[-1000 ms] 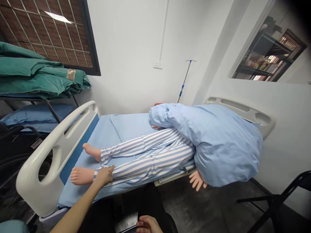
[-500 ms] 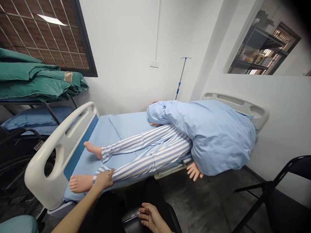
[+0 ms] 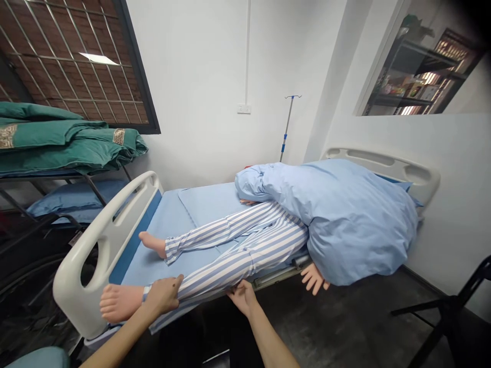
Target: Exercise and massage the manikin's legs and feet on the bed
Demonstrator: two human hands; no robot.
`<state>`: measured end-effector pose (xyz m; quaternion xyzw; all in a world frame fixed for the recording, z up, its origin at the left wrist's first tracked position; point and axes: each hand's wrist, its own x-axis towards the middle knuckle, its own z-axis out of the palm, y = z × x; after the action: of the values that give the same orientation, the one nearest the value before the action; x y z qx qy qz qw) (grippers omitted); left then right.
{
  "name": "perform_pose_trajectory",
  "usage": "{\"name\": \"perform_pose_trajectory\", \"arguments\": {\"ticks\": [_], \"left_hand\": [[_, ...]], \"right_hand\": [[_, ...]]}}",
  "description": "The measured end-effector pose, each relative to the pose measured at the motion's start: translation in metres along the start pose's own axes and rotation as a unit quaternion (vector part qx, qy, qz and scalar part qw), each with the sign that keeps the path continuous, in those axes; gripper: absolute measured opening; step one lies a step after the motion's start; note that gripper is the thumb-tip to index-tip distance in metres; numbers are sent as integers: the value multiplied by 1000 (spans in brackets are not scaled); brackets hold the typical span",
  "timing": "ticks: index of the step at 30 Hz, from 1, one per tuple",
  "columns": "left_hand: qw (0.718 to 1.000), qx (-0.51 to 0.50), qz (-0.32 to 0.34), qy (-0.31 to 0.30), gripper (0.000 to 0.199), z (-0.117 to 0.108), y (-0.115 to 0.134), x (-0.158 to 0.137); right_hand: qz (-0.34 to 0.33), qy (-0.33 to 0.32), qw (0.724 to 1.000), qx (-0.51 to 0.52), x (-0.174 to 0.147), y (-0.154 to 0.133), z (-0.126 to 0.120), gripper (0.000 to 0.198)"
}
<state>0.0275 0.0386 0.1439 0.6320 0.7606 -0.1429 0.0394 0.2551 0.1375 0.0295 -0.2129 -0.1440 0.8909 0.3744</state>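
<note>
A manikin in blue-and-white striped trousers lies on the bed, its upper body under a rumpled light-blue quilt. My left hand is wrapped over the near lower leg, just above the bare near foot. That foot lies by the bed's near edge, close to the footboard. Under the same leg, around the knee, my right hand touches the trouser cloth with curled fingers; their tips are partly hidden. The far foot rests on the sheet. One manikin hand hangs out below the quilt.
A white footboard stands at the left end, a headboard at the right. Green folded bedding lies on a rack at left. Behind the bed rises a drip stand. A black chair stands at lower right.
My right hand has risen from near my lap to the underside of the near leg. The near leg and foot have shifted toward me, with my left hand still on them. The view has turned slightly.
</note>
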Motion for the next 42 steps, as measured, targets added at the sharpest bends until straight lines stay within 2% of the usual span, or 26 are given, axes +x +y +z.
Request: {"name": "perform_pose_trajectory", "arguments": {"ticks": [6,14,17,23,28,34,37,42], "left_hand": [[1000,-5,-19,1,53,-19,2,-5],[993,-92,-78,6,65,-3,13,11],[988,-127,-93,8,67,-4,29,20],[975,-199,-90,32,72,-13,76,49],[968,-237,-75,46,74,-10,114,79],[965,-247,-77,46,72,-6,134,92],[966,-249,-59,45,71,-12,128,89],[974,-219,-40,35,69,-20,106,80]], "right_hand": [[-24,-29,999,27,6,-23,13,9],[-85,-28,994,-65,-11,-74,34,27],[-112,-19,988,-107,-17,-99,44,27],[-168,-83,969,-163,-28,-159,65,39],[-213,-80,953,-201,-31,-198,71,32],[-232,-65,942,-232,-31,-207,75,22],[-230,-56,944,-230,-27,-203,73,19],[-211,-40,955,-203,-17,-190,66,16]]}}
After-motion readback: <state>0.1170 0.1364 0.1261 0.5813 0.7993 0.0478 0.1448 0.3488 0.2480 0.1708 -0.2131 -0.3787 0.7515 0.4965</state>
